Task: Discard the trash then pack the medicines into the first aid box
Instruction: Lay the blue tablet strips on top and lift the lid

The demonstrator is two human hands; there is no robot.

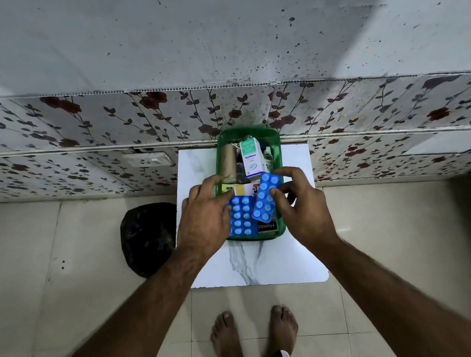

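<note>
A green first aid box (247, 133) stands open on a small white table (259, 268). Inside it I see a white Optibex carton (251, 159), a tan bandage roll (228, 161) and a black-and-white Hansaplast pack (266, 227). My right hand (301, 202) pinches a blue blister strip (265, 198) and holds it tilted over the box. My left hand (206, 215) rests its fingers on a second blue blister strip (241, 215) that lies in the near part of the box.
A black trash bag (145, 236) sits on the tiled floor just left of the table. A flower-patterned wall panel (71, 140) with a socket (147, 161) runs behind the table. My bare feet (255, 336) stand in front of the table.
</note>
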